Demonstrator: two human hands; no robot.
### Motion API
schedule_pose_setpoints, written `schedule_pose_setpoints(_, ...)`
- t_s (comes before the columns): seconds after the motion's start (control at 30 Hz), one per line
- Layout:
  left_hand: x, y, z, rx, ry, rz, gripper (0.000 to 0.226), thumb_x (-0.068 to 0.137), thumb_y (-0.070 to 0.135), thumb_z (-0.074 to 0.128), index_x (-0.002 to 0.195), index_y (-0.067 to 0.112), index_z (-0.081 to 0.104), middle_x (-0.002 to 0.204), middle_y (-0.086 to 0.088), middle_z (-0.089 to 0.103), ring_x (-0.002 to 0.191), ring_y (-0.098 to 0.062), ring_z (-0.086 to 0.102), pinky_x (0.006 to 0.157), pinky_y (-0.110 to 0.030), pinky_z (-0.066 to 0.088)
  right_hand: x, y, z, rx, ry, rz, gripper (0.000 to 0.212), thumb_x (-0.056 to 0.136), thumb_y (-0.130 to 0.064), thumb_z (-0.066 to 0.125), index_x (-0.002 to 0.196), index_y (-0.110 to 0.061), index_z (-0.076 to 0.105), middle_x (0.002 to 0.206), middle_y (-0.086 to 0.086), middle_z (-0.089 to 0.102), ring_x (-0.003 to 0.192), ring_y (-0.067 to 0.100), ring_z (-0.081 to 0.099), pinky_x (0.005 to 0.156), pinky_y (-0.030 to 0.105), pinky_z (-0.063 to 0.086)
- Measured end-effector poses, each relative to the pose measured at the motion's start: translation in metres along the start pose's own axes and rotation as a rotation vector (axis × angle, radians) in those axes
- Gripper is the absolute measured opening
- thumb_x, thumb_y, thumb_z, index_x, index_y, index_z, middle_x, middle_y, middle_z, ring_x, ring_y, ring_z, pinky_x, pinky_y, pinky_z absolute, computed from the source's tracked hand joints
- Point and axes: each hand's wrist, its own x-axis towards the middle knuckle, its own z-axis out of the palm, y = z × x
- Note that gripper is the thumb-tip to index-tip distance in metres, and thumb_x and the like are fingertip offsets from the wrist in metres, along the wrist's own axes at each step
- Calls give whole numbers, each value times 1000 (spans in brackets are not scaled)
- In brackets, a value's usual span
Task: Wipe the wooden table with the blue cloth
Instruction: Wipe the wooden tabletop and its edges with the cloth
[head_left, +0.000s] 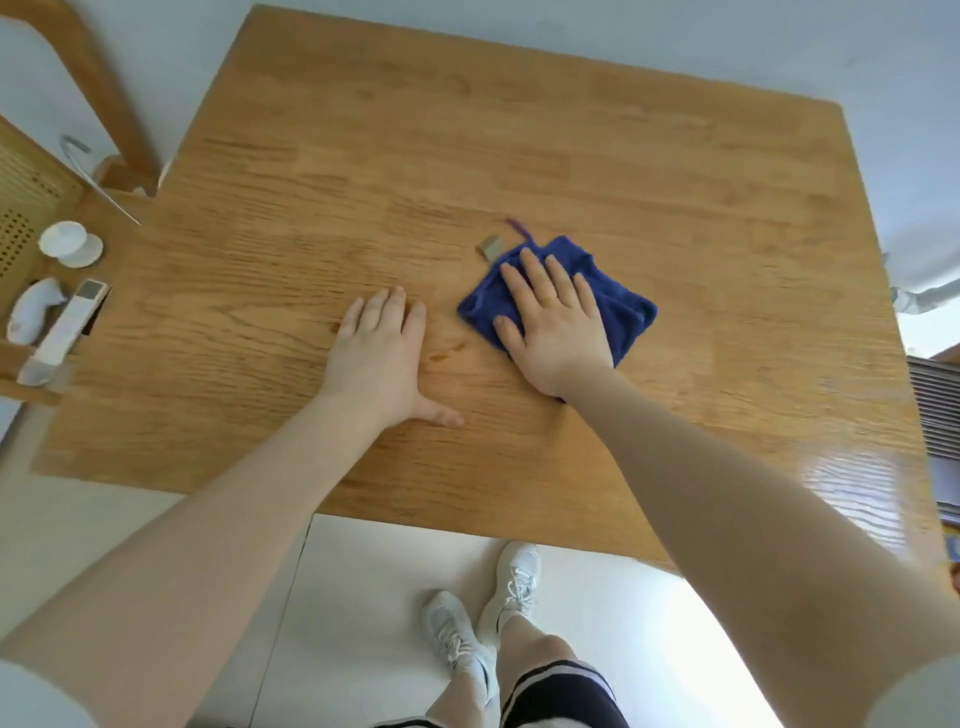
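Note:
A folded blue cloth (621, 306) lies near the middle of the wooden table (467, 156). My right hand (550, 325) presses flat on top of the cloth, fingers spread, covering most of its left half. A grey tag (490, 246) and a purple loop (519, 231) stick out at the cloth's far corner. My left hand (382, 358) rests palm down on the bare wood to the left of the cloth, holding nothing. A small brownish stain (448, 354) shows on the wood between the two hands.
To the left, a wooden side shelf (31, 208) carries a white cup on a saucer (70, 244), a white remote-like device (62, 332) and another white object (34, 309). A wooden chair frame (98, 88) stands at far left. My feet (483, 618) are below the table's near edge.

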Motion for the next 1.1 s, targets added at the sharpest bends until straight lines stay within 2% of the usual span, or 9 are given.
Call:
schedule_pose_setpoints(0.13,-1,-3,2,-61,15,8,138,45,85,58,149,13,3,157,-11,0,145,-24,-1,117,-38,-4,14,-6,0,-33,4,55,60,98,-46,22,150,-20,6,159,2,-1,145,23,-4,117,41,-3)
schedule_pose_setpoints(0.3,-6,-1,2,-116,-11,-7,133,53,79,62,149,14,-2,158,-9,-8,145,-22,-6,116,-37,-4,-39,-26,10,-51,-32,-265,67,91,-50,16,149,-17,17,158,5,9,145,26,6,116,41,-2)
schedule_pose_setpoints(0.4,-9,-1,1,-153,-30,-30,135,55,77,63,148,10,-9,157,-8,-11,145,-21,-12,116,-36,-5,-39,-23,9,-48,-86,-369,67,89,-51,18,148,-20,22,157,2,13,145,25,9,115,41,-2)
schedule_pose_setpoints(0.5,-15,-11,-6,-179,-42,-64,138,54,76,65,147,10,-14,157,-6,-16,144,-20,-16,116,-36,-3,3,-20,0,-28,-59,-329,64,91,-52,20,149,-25,18,158,0,8,146,24,3,116,41,-2)
schedule_pose_setpoints(0.67,-38,-54,-12,-107,-108,-256,142,52,75,66,145,10,-19,154,-8,-24,143,-22,-18,115,-39,-2,45,-40,-1,-15,-48,-146,61,95,-52,23,150,-29,8,159,0,0,145,29,-7,115,49,-9)
schedule_pose_setpoints(0.8,-40,-67,-8,-99,-192,-309,143,53,74,67,145,8,-18,154,-10,-24,144,-23,-15,116,-39,-1,2,-49,6,-35,-63,-322,62,93,-56,24,149,-34,7,159,-4,-1,144,34,-8,110,58,-11)
schedule_pose_setpoints(0.97,-33,-71,-3,-151,-213,-322,146,49,75,68,146,8,-18,154,-9,-23,144,-23,-11,118,-36,1,-11,-49,7,-71,-104,-576,64,86,-62,19,146,-39,20,158,-4,9,143,41,0,107,61,-11)
schedule_pose_setpoints(1.03,-32,-73,-1,-166,-206,-315,145,49,74,68,146,8,-17,154,-8,-24,144,-22,-11,119,-36,1,16,-47,1,-91,-122,-591,62,87,-64,21,145,-44,15,159,-6,1,143,38,-7,108,58,-14)
schedule_pose_setpoints(1.1,-33,-74,3,-179,-209,-308,145,50,74,69,146,8,-18,154,-8,-25,144,-22,-12,119,-36,1,45,-52,-4,-74,-138,-476,60,89,-63,26,145,-47,11,159,-7,-3,143,35,-11,110,57,-13)
